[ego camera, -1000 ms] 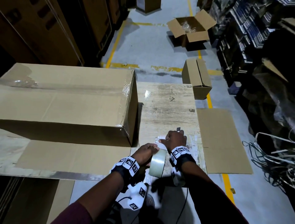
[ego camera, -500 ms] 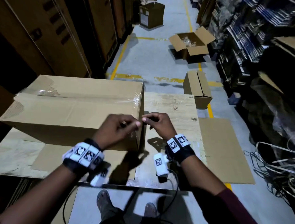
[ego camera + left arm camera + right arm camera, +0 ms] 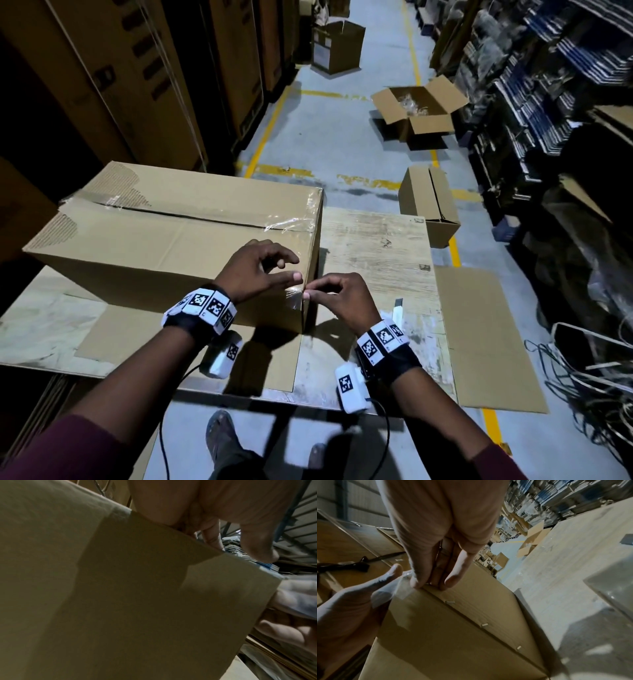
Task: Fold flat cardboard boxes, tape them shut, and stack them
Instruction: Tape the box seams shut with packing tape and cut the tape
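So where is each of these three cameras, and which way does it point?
Head: worn on the head, looking down at the box on the table; both hands, forearms and feet show.
Left wrist: under the left hand, facing the box's side; fingers show.
Right wrist: under the right hand, facing the box's corner; both hands show.
Shared: all see the box; head and right wrist see the tape piece.
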